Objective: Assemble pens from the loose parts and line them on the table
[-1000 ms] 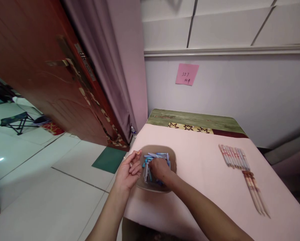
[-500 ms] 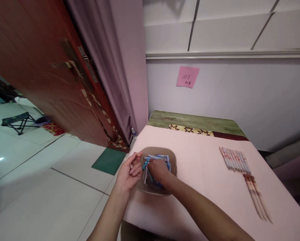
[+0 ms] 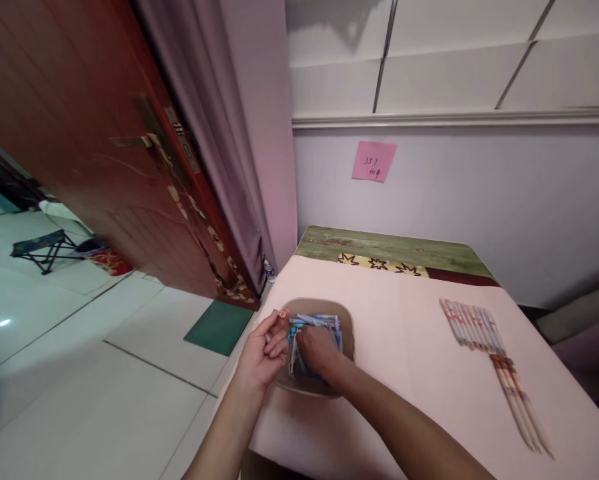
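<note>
My left hand (image 3: 269, 347) is held above the near-left rim of a brown-grey bin (image 3: 349, 340). Its thumb and index finger pinch a small orange pen cap (image 3: 282, 315), with a round open end facing up. Inside the bin lie several blue and purple pens (image 3: 312, 320) in a loose pile. My right hand (image 3: 317, 347) reaches down among them, fingers curled and pointing into the pile. Its fingertips are hidden, so what they grip cannot be made out.
On the right of the pink-covered table (image 3: 394, 347) a row of pens (image 3: 472, 325) lies side by side. Several longer brown-topped pens (image 3: 519, 403) lie nearer. A pink note (image 3: 374, 161) is stuck to the wall. A wooden door (image 3: 104, 147) stands at the left.
The view has tilted slightly, so everything sits a little lower. My left hand still pinches the cap, and my right hand stays in the bin among the pens.
</note>
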### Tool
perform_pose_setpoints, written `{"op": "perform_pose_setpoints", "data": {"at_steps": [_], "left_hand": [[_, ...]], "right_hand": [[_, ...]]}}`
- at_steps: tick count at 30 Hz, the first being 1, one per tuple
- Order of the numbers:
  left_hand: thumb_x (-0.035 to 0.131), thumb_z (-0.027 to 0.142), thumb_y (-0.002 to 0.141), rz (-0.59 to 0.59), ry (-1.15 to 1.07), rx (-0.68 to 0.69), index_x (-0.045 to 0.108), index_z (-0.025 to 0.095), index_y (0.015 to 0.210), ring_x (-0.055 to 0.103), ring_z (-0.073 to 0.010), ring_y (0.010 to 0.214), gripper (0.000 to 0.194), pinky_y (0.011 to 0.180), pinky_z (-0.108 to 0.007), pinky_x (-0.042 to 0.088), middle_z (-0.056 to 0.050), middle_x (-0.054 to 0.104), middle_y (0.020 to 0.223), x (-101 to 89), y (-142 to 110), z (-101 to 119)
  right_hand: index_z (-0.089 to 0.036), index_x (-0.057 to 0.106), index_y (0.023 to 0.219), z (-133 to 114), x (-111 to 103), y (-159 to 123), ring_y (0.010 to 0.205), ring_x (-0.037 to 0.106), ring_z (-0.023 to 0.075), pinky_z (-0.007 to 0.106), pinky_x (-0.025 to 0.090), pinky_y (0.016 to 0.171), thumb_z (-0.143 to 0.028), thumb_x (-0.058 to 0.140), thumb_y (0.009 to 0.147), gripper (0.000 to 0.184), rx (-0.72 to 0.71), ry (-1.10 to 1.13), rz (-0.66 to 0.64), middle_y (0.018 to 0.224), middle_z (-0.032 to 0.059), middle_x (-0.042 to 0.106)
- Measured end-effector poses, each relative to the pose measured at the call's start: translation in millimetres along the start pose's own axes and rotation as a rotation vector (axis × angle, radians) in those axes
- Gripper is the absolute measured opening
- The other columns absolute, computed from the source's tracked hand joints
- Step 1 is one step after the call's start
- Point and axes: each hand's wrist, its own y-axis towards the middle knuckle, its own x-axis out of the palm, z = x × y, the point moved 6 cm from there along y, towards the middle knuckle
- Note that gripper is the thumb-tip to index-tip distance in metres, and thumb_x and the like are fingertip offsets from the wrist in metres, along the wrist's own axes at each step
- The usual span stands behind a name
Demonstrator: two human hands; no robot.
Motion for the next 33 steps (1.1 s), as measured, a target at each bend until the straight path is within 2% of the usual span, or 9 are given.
{"op": "perform_pose_setpoints", "data": {"at_steps": [3, 5, 8, 10, 15, 22, 25, 29, 33], "left_hand": [[0.043, 0.014, 0.094, 0.007, -0.004, -0.021, 0.056, 0.010, 0.079, 0.027, 0.0014, 0.025, 0.020, 0.023, -0.012, 0.024, -0.009, 0.072, 0.077, 2.3, -3, -4], [0.042, 0.015, 0.094, 0.017, -0.019, -0.053, 0.057, 0.009, 0.081, 0.026, 0.0012, 0.025, 0.021, 0.022, -0.012, 0.023, -0.010, 0.072, 0.077, 3.6, -3, -10], [0.041, 0.014, 0.095, 0.005, -0.041, -0.093, 0.059, 0.007, 0.086, 0.027, 0.0012, 0.024, 0.021, 0.022, -0.012, 0.023, -0.009, 0.071, 0.074, 6.8, -1, -24], [0.042, 0.014, 0.094, -0.026, -0.039, -0.109, 0.060, 0.006, 0.086, 0.027, 0.0012, 0.024, 0.020, 0.022, -0.012, 0.023, -0.007, 0.070, 0.070, 10.2, 2, -35], [0.046, 0.015, 0.092, -0.052, -0.012, -0.169, 0.059, 0.007, 0.081, 0.027, 0.0014, 0.024, 0.020, 0.022, -0.012, 0.022, -0.005, 0.069, 0.066, 17.3, 4, -59], [0.052, 0.015, 0.089, -0.037, 0.019, -0.176, 0.057, 0.010, 0.077, 0.026, 0.0010, 0.024, 0.013, 0.023, -0.012, 0.020, 0.001, 0.062, 0.057, 28.4, 0, -71], [0.053, 0.014, 0.089, -0.031, 0.044, -0.169, 0.056, 0.011, 0.075, 0.026, 0.0007, 0.024, 0.014, 0.024, -0.012, 0.019, 0.004, 0.057, 0.051, 30.8, 0, -75], [0.058, 0.015, 0.086, -0.047, 0.077, -0.188, 0.058, 0.011, 0.079, 0.026, 0.0013, 0.024, 0.009, 0.024, -0.012, 0.018, 0.002, 0.059, 0.055, 30.2, -1, -81], [0.060, 0.015, 0.084, -0.046, 0.089, -0.191, 0.059, 0.011, 0.080, 0.025, 0.0012, 0.024, 0.006, 0.024, -0.012, 0.018, 0.003, 0.060, 0.055, 23.7, -1, -85]], "right_hand": [[-0.015, 0.073, 0.086, 10, -24, -16, 0.079, 0.069, 0.0217, 0.026, 0.050, 0.070, -0.016, 0.055, 0.085, 0.018, 0.056, 0.068, 0.091, 0.087, 0.0117, 0.074], [-0.019, 0.071, 0.092, 17, -44, -32, 0.081, 0.067, 0.0186, 0.025, 0.049, 0.072, -0.024, 0.054, 0.088, 0.018, 0.105, 0.194, 0.228, 0.089, 0.0071, 0.073], [-0.019, 0.070, 0.088, 28, -76, -63, 0.067, 0.064, 0.0145, 0.023, 0.049, 0.064, -0.032, 0.056, 0.089, 0.019, 0.162, 0.691, 0.588, 0.078, 0.0034, 0.070], [-0.019, 0.070, 0.086, 29, -86, -78, 0.063, 0.062, 0.0134, 0.023, 0.049, 0.060, -0.032, 0.058, 0.087, 0.017, 0.139, 0.896, 0.730, 0.074, 0.0021, 0.068], [-0.020, 0.070, 0.083, 28, -98, -94, 0.063, 0.060, 0.0123, 0.022, 0.049, 0.060, -0.026, 0.060, 0.085, 0.012, 0.105, 0.822, 0.906, 0.072, 0.0013, 0.065], [-0.021, 0.070, 0.086, 37, -93, -101, 0.070, 0.063, 0.0135, 0.023, 0.051, 0.066, -0.026, 0.056, 0.088, 0.015, 0.074, 0.714, 0.892, 0.080, 0.0034, 0.067], [-0.021, 0.070, 0.085, 41, -91, -103, 0.071, 0.063, 0.0141, 0.024, 0.050, 0.066, -0.026, 0.057, 0.086, 0.014, 0.070, 0.768, 0.850, 0.081, 0.0038, 0.068], [-0.019, 0.066, 0.078, 53, -78, -98, 0.061, 0.058, 0.0127, 0.023, 0.047, 0.057, -0.031, 0.067, 0.077, 0.012, 0.194, 1.119, 0.712, 0.070, 0.0009, 0.065], [-0.017, 0.059, 0.076, 57, -57, -88, 0.053, 0.049, 0.0091, 0.020, 0.041, 0.050, -0.035, 0.078, 0.064, 0.029, 0.244, 1.554, 0.481, 0.061, -0.0040, 0.057]]}}
